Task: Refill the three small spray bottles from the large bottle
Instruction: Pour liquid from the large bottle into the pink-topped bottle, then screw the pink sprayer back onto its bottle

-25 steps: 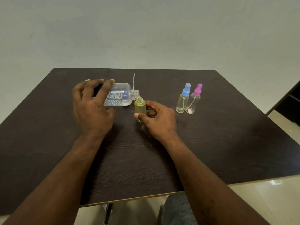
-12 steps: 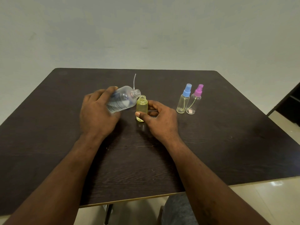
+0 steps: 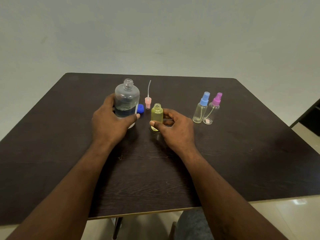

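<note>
My left hand (image 3: pixel 110 124) grips the large clear bottle (image 3: pixel 127 99), which stands upright with its neck uncapped and some clear liquid in it. Its blue cap (image 3: pixel 140 108) lies just right of it on the table. My right hand (image 3: pixel 174 129) holds the small yellowish bottle (image 3: pixel 157 115) upright by its lower part; its neck is bare. A pink spray head (image 3: pixel 148 102) with its thin tube pointing up stands behind that bottle. Two small clear spray bottles, one with a blue head (image 3: pixel 200 110) and one with a purple head (image 3: pixel 213 111), stand together at the right.
Everything sits on a dark wooden table (image 3: pixel 242 161) with a pale wall behind it. A dark piece of furniture (image 3: pixel 311 113) shows at the right edge, and a light tiled floor lies below the table's front edge.
My left hand has tipped the large bottle back from its pouring tilt over the small yellowish bottle to upright, uncovering the blue cap. My right hand has kept its hold.
</note>
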The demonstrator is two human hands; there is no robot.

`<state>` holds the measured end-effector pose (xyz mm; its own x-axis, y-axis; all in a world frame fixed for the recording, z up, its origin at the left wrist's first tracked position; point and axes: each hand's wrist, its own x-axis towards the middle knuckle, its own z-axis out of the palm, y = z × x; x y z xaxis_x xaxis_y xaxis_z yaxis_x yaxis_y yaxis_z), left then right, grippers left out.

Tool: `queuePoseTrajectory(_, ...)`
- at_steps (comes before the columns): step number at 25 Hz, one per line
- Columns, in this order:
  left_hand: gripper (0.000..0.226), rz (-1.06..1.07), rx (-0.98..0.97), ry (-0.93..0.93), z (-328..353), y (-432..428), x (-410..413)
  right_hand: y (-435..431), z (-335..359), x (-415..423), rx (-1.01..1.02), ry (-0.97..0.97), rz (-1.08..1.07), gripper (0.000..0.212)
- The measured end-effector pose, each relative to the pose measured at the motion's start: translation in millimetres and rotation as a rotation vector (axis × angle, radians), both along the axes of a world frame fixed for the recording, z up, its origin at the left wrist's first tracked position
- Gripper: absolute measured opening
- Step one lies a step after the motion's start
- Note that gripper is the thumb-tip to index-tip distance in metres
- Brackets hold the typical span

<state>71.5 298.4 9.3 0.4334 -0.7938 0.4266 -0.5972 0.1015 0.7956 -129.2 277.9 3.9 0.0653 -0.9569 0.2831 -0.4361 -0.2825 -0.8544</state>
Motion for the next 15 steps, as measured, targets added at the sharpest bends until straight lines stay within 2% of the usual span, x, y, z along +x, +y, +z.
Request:
queuePoseTrajectory(10,0.082,-0.012,0.100,0.049,-1.9,0.7,0.4,1.5,1.8,0.0,-0.012,0.041,0.001,0.049)
queuePoseTrajectory(15,0.086,0.079,0.077,-0.060,-10.5,7.8,3.1,-0.2,-0.2,1.3,-0.007,0.048,-0.010,0.051)
